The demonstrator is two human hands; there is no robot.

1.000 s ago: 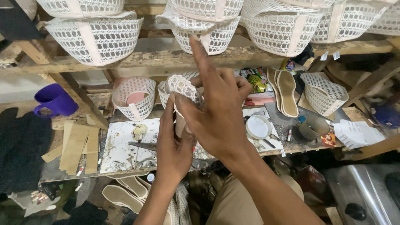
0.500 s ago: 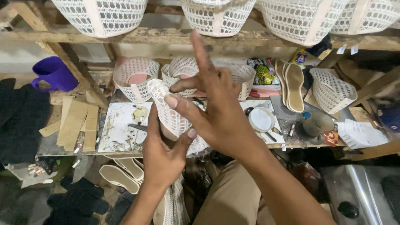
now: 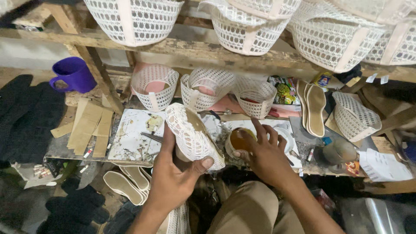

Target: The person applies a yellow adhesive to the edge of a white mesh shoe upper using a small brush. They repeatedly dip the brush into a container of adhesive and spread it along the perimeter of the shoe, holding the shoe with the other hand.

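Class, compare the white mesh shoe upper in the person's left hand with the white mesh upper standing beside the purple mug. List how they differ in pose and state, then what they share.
The held shoe upper lies tilted on its side in the left hand; the upper beside the purple mug stands on the bench, unheld. The held one shows a tan underside; the standing one shows a pink inside. Both are white, perforated mesh.

**Mesh, rough wood and smeared paper**

The shoe upper (image 3: pixel 190 134) in the left hand (image 3: pixel 173 182) is white woven mesh, matt and openwork, over a tan, smooth-looking sole face. Just right of it, the small pot (image 3: pixel 239 143) under the right hand (image 3: pixel 266 158) holds a glossy amber paste. The counter (image 3: pixel 60 147) beneath is dark and worn, with stained white sheets (image 3: pixel 134 138). Above, the shelf (image 3: pixel 182 45) is rough, splintered wood. Far left, the purple mug (image 3: pixel 73 73) looks like smooth plastic.
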